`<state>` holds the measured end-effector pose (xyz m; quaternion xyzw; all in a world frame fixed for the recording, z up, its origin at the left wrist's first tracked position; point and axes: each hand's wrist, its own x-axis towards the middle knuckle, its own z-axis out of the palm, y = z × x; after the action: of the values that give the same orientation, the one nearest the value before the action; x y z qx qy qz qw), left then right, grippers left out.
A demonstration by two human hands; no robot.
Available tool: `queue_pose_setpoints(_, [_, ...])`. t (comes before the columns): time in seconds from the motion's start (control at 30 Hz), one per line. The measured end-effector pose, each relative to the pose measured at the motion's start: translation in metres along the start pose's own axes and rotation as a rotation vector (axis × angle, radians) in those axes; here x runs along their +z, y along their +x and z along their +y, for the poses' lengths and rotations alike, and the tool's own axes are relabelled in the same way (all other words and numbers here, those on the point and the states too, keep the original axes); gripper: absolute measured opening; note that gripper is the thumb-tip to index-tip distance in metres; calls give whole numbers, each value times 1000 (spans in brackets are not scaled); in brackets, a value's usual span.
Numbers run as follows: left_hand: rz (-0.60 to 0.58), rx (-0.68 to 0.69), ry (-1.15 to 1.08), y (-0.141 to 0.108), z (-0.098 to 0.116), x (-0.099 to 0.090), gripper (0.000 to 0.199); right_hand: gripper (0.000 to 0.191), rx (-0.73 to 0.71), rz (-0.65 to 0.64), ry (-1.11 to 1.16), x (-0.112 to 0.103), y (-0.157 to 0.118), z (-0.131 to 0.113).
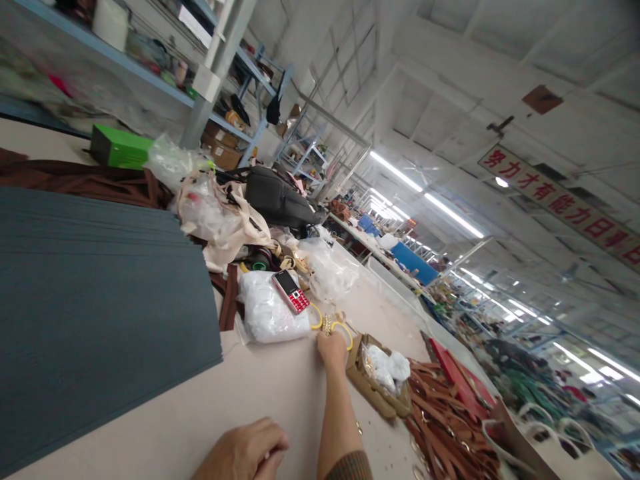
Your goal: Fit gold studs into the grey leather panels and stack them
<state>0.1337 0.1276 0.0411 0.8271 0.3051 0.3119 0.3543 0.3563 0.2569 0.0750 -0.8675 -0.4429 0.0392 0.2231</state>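
My right hand (332, 348) reaches forward over the table, its fingers at a small gold chain-like piece (327, 325) between the yellow handles of a pair of scissors (342, 333). Whether the fingers grip it cannot be made out. Lower in the picture, my left hand (250, 448) hangs near the table with its fingers curled in; anything inside them is hidden. A red and black keypad phone (291, 292) lies on a white plastic-wrapped bundle (273, 317), left of the right hand. Just right of that hand sits an open cardboard box (383, 400) holding white wrapped packets.
Large dark grey sheets (100, 320) are stacked at left. Brown straps (440, 420) and a red piece (460, 377) lie at right. Behind are clear bags, a black bag (280, 197), a green box (120, 147) and shelves.
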Motion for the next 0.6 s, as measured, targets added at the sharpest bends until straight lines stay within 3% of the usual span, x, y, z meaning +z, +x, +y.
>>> queue_pose_setpoints(0.07, [41,-61,-112,1,3,-1,19,21,-66,-37,33,-9,-10,6])
queue_pose_setpoints(0.17, [109,-288,-493,4,9,-6,16,20,-162,-98,103,-23,-43,19])
queue_pose_setpoints(0.23, [119,-465,-753,8,11,-9,32,18,-198,-132,145,-29,-76,28])
queue_pose_setpoints(0.3, [107,-587,-911,11,10,-11,57,28,-208,-152,208,-33,-115,35])
queue_pose_setpoints(0.43, [60,-702,-1098,13,4,-10,74,50,-127,-297,498,-38,-186,45])
queue_pose_setpoints(0.53, [2,-715,-1171,9,6,-9,68,56,10,-412,737,-40,-218,50])
queue_pose_setpoints(0.6, [-66,-669,-1204,5,13,-10,58,59,29,-363,839,-41,-230,51])
